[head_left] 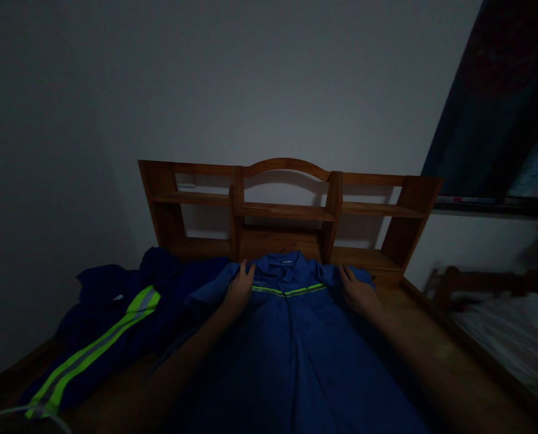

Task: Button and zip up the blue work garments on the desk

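A blue work jacket with a collar, a front placket and thin yellow-green piping across the chest lies spread front side up before me. My left hand is closed on its cloth at the shoulder on the left. At the opposite shoulder, my right hand grips the cloth by the sleeve. The fingertips of both hands are partly lost in the folds and the dim light. The lower part of the jacket runs toward me between my forearms.
To the left, a darker blue garment with a wide yellow-green and grey reflective stripe lies heaped. A wooden shelf unit stands behind, against the wall. Part of the wooden surface shows at the right. Farther right are whitish fabric and a dark window.
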Action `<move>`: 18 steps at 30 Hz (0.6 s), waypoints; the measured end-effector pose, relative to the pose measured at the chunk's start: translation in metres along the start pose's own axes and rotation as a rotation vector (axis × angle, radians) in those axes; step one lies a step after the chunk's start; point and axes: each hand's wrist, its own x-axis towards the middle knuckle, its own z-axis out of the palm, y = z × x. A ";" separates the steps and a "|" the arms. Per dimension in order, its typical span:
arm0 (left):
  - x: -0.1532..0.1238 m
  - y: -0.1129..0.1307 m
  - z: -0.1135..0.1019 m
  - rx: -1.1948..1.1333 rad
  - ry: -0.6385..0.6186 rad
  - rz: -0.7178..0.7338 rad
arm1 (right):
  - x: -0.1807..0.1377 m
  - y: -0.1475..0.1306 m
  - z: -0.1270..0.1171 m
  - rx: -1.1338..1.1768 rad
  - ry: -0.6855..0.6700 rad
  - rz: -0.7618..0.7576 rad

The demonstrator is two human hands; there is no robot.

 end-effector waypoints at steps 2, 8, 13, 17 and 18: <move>-0.005 0.024 -0.005 -0.126 -0.102 0.109 | -0.012 -0.011 -0.021 0.007 0.078 0.071; -0.028 0.078 0.020 -0.721 -0.469 0.148 | -0.039 -0.073 -0.058 0.488 -0.043 -0.338; -0.042 0.078 0.031 -0.991 -0.531 0.140 | -0.039 -0.099 -0.041 0.616 -0.204 -0.380; -0.042 0.072 0.029 -0.948 -0.559 0.150 | -0.037 -0.093 -0.025 0.691 -0.206 -0.306; -0.041 0.072 0.029 -0.932 -0.556 0.142 | -0.038 -0.090 -0.022 0.716 -0.200 -0.307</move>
